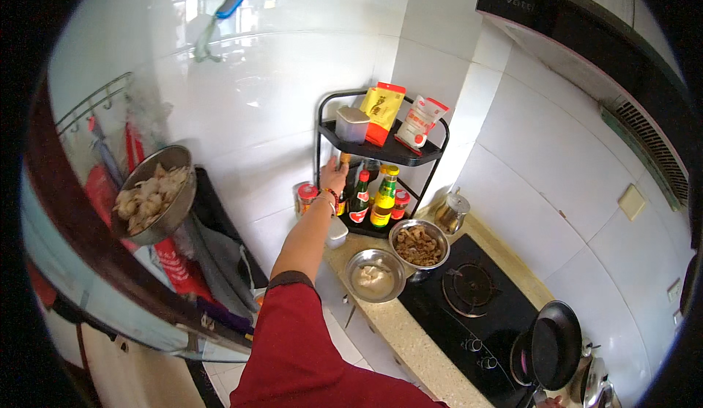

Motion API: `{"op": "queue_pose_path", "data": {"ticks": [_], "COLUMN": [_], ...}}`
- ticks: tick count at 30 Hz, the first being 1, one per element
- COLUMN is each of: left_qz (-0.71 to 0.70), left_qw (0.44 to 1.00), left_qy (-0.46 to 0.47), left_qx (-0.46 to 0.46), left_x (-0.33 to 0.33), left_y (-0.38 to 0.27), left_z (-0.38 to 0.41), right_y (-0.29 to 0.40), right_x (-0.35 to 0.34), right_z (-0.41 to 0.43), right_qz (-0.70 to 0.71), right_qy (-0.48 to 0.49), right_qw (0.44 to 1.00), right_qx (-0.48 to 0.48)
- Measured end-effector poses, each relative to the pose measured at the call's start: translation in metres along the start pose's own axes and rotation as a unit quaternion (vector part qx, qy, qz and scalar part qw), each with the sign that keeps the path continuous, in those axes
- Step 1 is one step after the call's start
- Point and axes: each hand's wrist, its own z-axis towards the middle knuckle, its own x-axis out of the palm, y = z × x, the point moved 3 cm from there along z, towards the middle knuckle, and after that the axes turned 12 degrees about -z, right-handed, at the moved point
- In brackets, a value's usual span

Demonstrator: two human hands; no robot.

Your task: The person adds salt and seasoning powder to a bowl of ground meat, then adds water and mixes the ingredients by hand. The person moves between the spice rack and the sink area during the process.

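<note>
My left hand reaches into the lower level of a black corner rack, its fingers around the neck of a bottle with a brown cap. Most of that bottle is hidden behind the hand and wrist. Beside it stand a dark glass bottle with a red cap and a yellow-capped sauce bottle. Only a few fingers of my right hand show at the bottom edge, near the handle of a black frying pan. The pan is tilted over the hob; its grip is not visible.
A steel bowl of brown chunks and another with pale pieces in liquid stand by the black gas hob. A steel pitcher is behind. At left hangs a garlic-filled metal bowl. The range hood juts overhead.
</note>
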Motion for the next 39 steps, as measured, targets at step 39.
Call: {"op": "queue_pose_path", "data": {"ticks": [39], "left_qz": [0.181], "left_qw": [0.959], "left_qy": [0.030], "left_qx": [0.217], "left_x": [0.015], "left_y": [0.001], "left_z": [0.023], "right_y": [-0.076], "right_x": [0.065], "right_z": [0.069], "right_qz": [0.070], "right_qy": [-0.040], "right_qw": [0.996], "right_qx": [0.049]}}
